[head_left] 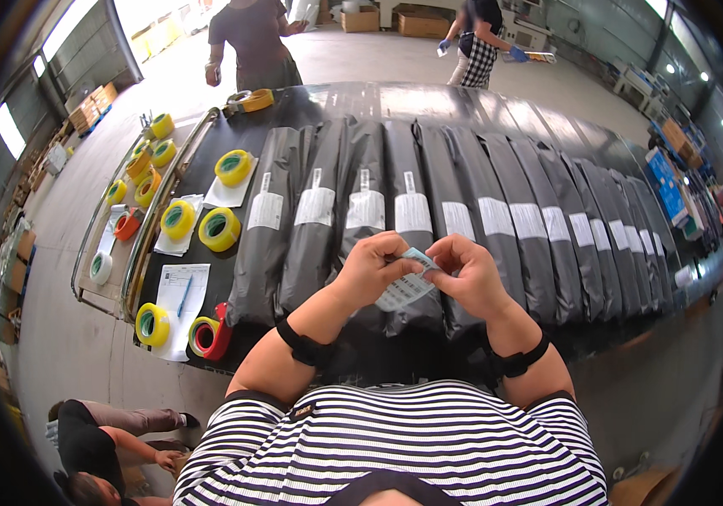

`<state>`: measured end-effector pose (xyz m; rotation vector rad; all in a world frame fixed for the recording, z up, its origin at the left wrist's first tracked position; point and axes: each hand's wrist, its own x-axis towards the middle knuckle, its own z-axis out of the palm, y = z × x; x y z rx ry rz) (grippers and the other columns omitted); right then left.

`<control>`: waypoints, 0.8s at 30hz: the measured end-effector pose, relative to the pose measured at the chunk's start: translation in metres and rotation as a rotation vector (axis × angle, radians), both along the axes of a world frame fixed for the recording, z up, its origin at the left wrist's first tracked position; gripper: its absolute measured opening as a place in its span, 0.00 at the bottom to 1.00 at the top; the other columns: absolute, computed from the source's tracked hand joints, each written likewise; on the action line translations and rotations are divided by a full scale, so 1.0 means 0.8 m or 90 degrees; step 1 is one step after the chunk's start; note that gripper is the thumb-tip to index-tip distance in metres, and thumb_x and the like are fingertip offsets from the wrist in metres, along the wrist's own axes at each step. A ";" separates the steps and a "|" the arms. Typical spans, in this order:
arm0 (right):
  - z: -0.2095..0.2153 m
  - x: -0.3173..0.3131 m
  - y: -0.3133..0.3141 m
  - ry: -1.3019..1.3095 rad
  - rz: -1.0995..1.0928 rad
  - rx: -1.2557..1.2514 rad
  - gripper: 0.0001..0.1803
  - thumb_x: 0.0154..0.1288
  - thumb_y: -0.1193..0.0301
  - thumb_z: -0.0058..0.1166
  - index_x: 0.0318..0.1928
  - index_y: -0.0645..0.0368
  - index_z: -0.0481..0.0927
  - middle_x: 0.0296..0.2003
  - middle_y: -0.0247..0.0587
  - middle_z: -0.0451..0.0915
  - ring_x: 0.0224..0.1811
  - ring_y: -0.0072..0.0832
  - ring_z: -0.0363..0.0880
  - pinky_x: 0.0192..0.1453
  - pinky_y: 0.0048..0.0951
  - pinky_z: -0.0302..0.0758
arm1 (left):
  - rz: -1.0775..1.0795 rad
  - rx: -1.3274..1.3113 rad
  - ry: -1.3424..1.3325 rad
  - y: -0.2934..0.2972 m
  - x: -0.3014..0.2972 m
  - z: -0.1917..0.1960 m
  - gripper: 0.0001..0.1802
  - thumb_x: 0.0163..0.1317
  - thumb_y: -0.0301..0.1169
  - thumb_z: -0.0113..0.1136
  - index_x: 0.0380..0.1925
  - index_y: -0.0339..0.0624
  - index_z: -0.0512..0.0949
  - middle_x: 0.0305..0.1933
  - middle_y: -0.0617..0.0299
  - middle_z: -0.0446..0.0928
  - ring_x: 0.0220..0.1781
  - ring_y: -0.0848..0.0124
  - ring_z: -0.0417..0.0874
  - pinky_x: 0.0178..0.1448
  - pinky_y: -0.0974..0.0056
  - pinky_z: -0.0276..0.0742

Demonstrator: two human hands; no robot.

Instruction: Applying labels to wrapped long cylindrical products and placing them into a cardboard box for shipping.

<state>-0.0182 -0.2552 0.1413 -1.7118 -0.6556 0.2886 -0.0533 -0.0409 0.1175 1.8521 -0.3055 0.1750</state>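
A small printed label sheet (403,293), white with a pale blue part at its upper edge, is between my hands. My left hand (373,268) pinches it with thumb and fingers at its left side. At its right edge, my right hand (471,277) is closed on it too, thumb and forefinger together. Below the hands lies a long row of dark plastic-wrapped parcels (365,160), side by side on the black table. Each of the nearer ones bears a white label (413,212) round its middle. My hands hover over the parcels near the row's left half.
Several yellow tape rolls (177,220) and a red tape dispenser (221,331) stand on the table's left. A pen (185,297) lies on a paper sheet (198,282). Two people (256,46) stand beyond the table; another person (96,447) is low at the lower left.
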 end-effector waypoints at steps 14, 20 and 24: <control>-0.071 0.020 -0.108 -0.042 -0.060 -0.095 0.06 0.65 0.77 0.59 0.41 0.64 0.77 0.33 0.49 0.86 0.35 0.36 0.87 0.42 0.32 0.79 | 0.121 0.174 0.028 -0.129 0.003 -0.033 0.11 0.59 0.36 0.69 0.30 0.38 0.82 0.29 0.52 0.81 0.34 0.54 0.82 0.40 0.55 0.76; -0.116 0.148 -0.176 0.065 -0.028 0.023 0.03 0.61 0.77 0.61 0.36 0.62 0.83 0.31 0.33 0.83 0.35 0.23 0.80 0.43 0.26 0.76 | 0.190 0.347 0.048 -0.190 0.055 -0.058 0.17 0.59 0.41 0.69 0.26 0.39 0.78 0.29 0.52 0.79 0.37 0.50 0.80 0.42 0.51 0.74; -0.101 0.245 -0.181 0.255 -0.009 0.048 0.05 0.62 0.74 0.64 0.38 0.58 0.83 0.35 0.29 0.82 0.34 0.15 0.76 0.37 0.24 0.71 | 0.110 0.453 0.003 -0.210 0.101 -0.069 0.13 0.64 0.39 0.63 0.34 0.39 0.78 0.45 0.52 0.83 0.54 0.52 0.80 0.58 0.51 0.73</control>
